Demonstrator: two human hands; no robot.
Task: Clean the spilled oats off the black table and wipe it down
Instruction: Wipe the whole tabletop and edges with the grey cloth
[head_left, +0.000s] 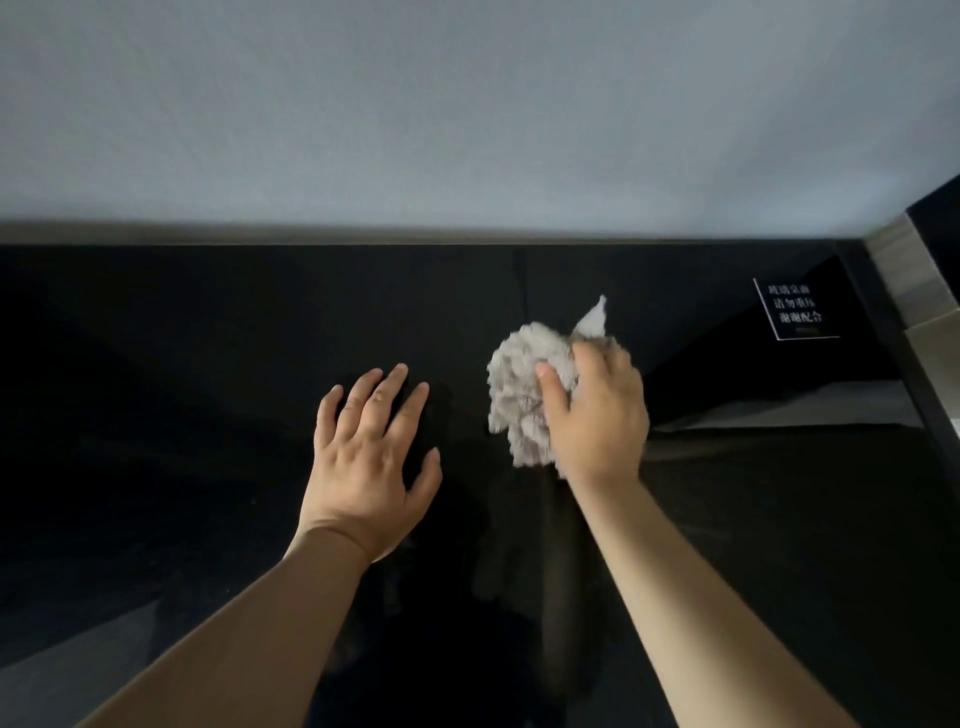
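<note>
On a glossy black table (208, 364), the right hand (597, 415) grips a crumpled grey cloth (524, 395) near the middle while the left hand (369, 457) rests flat with fingers spread; no oats show, though hard pressing risks smearing.

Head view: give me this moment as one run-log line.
phase: wiping | right hand: grips crumpled grey cloth on black table | left hand: open, fingers spread, over table | oats: none visible
</note>
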